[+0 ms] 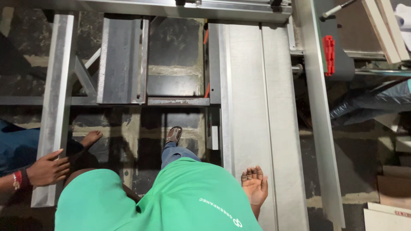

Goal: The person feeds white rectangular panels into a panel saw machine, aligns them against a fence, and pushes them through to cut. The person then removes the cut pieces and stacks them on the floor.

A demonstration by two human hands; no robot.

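Sliding saw table (257, 98), right hand (255, 185) open and empty above it, left hand (48, 169) resting loosely on rail (55, 98).

The long sliding table (257, 107) lies bare ahead of the right hand (255, 185), bounded rightward by a tall fence rail (319, 128) and perhaps a red stop (329, 54).

- We wear a bright green shirt (171, 201). It has small white print low on the front.
- We wear blue jeans (175, 153) under the shirt. Only one leg shows.
- We have a brown open sandal (174, 135) on that foot, with straps across the top.
- Our right hand (255, 185) is bare, with a thin ring (248, 176) on one finger.
- Our left hand (48, 169) is bare too. A red and white band (17, 180) sits on its wrist.
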